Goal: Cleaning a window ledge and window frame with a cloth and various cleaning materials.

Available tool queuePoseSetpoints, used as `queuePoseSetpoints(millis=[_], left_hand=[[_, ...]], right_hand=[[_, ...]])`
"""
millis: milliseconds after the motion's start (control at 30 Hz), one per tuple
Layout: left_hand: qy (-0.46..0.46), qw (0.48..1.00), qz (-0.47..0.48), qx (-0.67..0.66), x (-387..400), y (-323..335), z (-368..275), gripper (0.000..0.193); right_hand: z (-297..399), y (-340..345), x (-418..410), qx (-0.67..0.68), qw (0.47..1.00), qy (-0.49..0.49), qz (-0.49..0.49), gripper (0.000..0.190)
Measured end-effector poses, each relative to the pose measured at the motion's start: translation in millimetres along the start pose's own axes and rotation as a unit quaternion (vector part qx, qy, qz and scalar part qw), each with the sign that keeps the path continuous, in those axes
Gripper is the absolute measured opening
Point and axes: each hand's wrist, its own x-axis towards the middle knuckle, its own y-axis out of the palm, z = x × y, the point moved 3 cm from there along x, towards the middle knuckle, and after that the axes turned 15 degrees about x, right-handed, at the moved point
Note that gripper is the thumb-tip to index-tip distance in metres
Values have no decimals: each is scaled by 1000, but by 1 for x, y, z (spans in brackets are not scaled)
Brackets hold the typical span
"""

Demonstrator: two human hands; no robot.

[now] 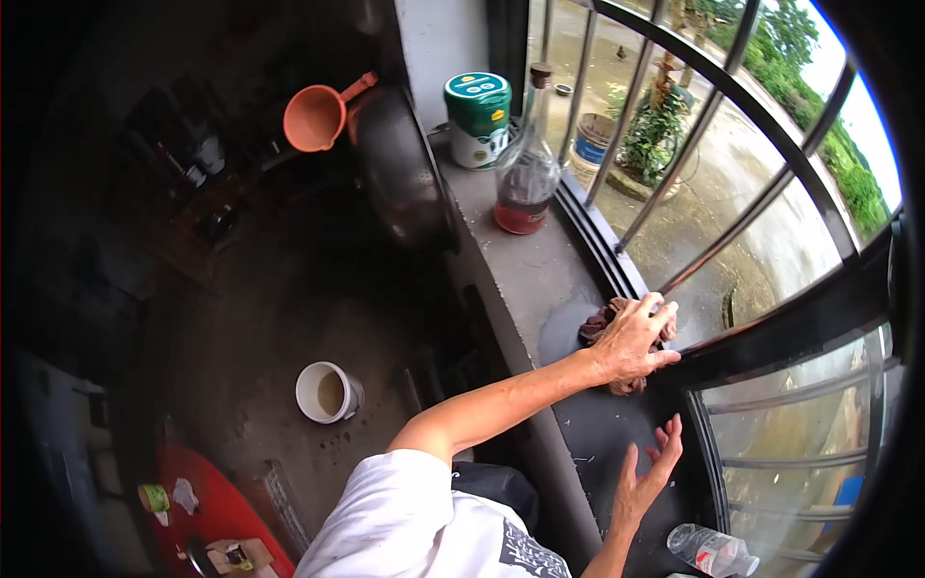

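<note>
My left hand [636,339] reaches across to the window frame, its back facing the camera and its fingers over a crumpled brown cloth [600,325]. The cloth lies bunched under the palm, where the dark sill [542,267] meets the window track; a damp-looking grey patch shows beside it. My right hand [647,473] is raised over the sill nearer my body, with fingers and thumb apart and nothing in it. Farther along the sill stand a corked glass bottle [526,180] with red liquid and a green and white tub [477,123].
Metal bars [636,130] cross the window. A clear plastic bottle [712,550] lies on the sill at the lower right. On the floor stands a white bucket [347,394] with cloudy liquid. An orange dipper [314,119] is beside a large dark metal pan [401,173]; a red surface [209,491] is lower left.
</note>
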Motion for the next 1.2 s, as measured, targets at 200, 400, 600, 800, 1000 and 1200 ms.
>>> queuePoseSetpoints(millis=[200,400,600,800,1000,1200], left_hand=[[-102,974,-201,21,-7,-98,69,69],[-116,916,-353,149,1,-152,152,109],[-155,934,-302,112,43,-160,205,138],[-101,939,-312,102,62,-144,210,131],[-65,957,-276,62,73,-154,216,95],[-57,976,-212,13,123,-195,187,60]], right_hand=[[-13,72,81,-184,965,-120,143,102],[-19,89,89,-241,953,-167,76,71],[-19,78,116,-132,985,-107,7,35],[37,51,127,80,990,-84,-77,33],[54,69,133,38,984,-174,17,62],[-14,128,104,-290,907,-197,234,72]])
